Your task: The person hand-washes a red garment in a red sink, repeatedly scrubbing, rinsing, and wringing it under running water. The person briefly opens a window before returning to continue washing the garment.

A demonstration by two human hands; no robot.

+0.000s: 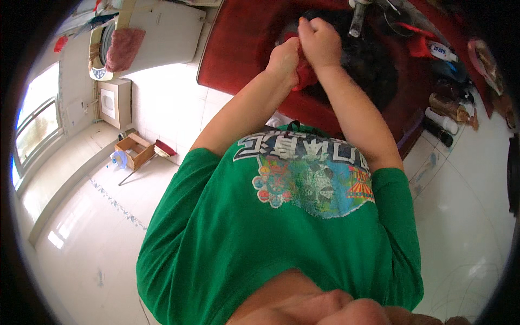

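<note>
A wet-looking red cloth (305, 75) is bunched between my two hands over a dark round basin (375, 71). My left hand (283, 57) is closed around the cloth on the left side. Just above it and to the right, my right hand (321, 44) is clenched on the cloth's upper part. Most of the gripped fabric is hidden by the fingers, and a loose end hangs below. To the right of my right hand, a metal faucet (357, 21) reaches over the basin. Around the basin runs a glossy red countertop (239, 44).
Along the right lie a white tube (443, 52), a brown pump bottle (446, 106), a white bottle (443, 120) and a black bottle (438, 132). At left, a pink towel (125, 49) hangs on a washing machine (162, 30). A wooden box (135, 150) and a dustpan (164, 148) are on the floor.
</note>
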